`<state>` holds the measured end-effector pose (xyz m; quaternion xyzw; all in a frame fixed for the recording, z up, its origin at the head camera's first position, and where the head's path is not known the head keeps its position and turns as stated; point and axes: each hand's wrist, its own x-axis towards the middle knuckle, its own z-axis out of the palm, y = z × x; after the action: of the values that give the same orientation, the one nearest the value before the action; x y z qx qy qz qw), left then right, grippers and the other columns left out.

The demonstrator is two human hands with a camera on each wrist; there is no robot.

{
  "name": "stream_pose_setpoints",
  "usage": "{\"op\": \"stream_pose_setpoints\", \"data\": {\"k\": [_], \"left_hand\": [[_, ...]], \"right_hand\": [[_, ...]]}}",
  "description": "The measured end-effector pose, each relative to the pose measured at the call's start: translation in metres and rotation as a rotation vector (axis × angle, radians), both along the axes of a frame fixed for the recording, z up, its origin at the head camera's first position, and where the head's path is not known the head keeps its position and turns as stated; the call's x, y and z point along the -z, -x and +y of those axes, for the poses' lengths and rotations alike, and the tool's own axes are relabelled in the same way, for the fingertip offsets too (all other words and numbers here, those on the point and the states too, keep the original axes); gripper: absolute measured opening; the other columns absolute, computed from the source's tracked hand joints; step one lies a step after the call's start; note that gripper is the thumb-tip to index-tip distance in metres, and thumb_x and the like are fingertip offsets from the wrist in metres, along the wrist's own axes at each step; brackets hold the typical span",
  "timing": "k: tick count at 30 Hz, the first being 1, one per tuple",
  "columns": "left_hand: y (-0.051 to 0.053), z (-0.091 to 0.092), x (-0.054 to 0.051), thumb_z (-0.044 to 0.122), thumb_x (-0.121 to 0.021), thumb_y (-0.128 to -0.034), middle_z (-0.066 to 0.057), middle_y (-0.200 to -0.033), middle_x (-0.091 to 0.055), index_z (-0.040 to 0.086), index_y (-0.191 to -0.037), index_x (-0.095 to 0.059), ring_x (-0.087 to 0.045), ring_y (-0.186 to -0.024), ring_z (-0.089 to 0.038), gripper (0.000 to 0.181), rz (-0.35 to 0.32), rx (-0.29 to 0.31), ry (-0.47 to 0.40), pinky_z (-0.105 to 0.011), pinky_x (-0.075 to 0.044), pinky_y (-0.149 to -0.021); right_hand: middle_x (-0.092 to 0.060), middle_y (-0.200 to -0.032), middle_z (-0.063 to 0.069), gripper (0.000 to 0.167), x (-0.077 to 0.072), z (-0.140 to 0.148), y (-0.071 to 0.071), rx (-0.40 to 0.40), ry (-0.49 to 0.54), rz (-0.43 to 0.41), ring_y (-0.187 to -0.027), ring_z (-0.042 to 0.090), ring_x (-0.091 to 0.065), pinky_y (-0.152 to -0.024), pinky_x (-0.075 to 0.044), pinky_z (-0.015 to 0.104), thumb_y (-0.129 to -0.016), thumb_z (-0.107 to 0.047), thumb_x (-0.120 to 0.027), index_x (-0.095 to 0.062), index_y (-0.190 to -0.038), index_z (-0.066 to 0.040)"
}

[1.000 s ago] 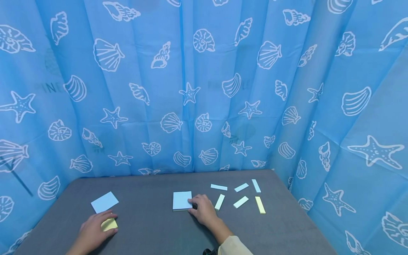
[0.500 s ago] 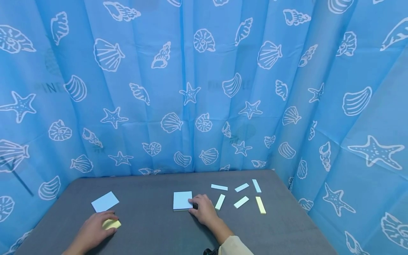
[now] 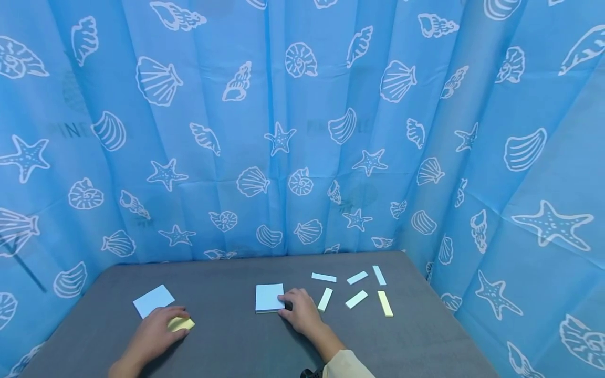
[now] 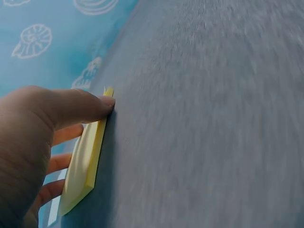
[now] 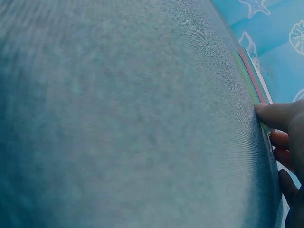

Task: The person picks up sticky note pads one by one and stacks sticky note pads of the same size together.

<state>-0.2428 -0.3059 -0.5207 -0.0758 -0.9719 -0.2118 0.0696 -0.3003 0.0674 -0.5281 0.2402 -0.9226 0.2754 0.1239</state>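
Blue curtain (image 3: 302, 139) across the back and round the right side, kinda wavy, covered in white shells (image 3: 398, 81) and starfish (image 3: 280, 139). Faint dark lettering (image 3: 71, 130) on the left. Grey fabric-looking table (image 3: 227, 320) in front, light's pretty even.

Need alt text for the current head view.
A person's left hand holds a yellow pad beside a flat pale blue piece, while the right hand grips the right side of a square stack topped pale blue. Six short strips, one yellow, lie farther right on the grey table, before a blue curtain printed with white shells and starfish.
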Motion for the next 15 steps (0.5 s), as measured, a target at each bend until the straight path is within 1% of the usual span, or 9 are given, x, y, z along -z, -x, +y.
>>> {"op": "stream_pose_setpoints", "data": {"k": [6,10,15], "left_hand": [[0.010,0.020,0.000,0.025,-0.082,-0.0748,-0.012,-0.113,-0.067,0.018,-0.095,-0.074,-0.057,-0.108,-0.040,0.023,0.026,-0.008,-0.004,-0.060,-0.042,-0.088],[0.019,0.031,0.002,0.026,-0.081,-0.0762,-0.012,-0.113,-0.067,0.019,-0.095,-0.074,-0.058,-0.108,-0.039,0.022,0.043,-0.013,0.003,-0.059,-0.042,-0.089],[0.030,0.042,0.004,0.024,-0.080,-0.0779,-0.014,-0.114,-0.067,0.017,-0.097,-0.075,-0.056,-0.109,-0.042,0.021,0.073,-0.024,0.001,-0.062,-0.041,-0.089]], "right_hand": [[-0.067,-0.105,-0.002,0.032,0.001,0.000,0.000,-0.001,-0.002,0.007,-0.100,0.017,-0.057,-0.085,-0.049,0.037,-0.084,-0.021,-0.078,-0.073,-0.114,-0.012],[-0.067,-0.105,-0.001,0.032,0.001,0.000,0.000,-0.001,0.000,0.008,-0.100,0.017,-0.057,-0.085,-0.049,0.037,-0.084,-0.021,-0.078,-0.073,-0.114,-0.012],[-0.067,-0.105,-0.001,0.032,0.000,0.000,0.000,-0.003,-0.002,0.004,-0.100,0.018,-0.057,-0.085,-0.049,0.037,-0.084,-0.021,-0.077,-0.073,-0.114,-0.011]]}}
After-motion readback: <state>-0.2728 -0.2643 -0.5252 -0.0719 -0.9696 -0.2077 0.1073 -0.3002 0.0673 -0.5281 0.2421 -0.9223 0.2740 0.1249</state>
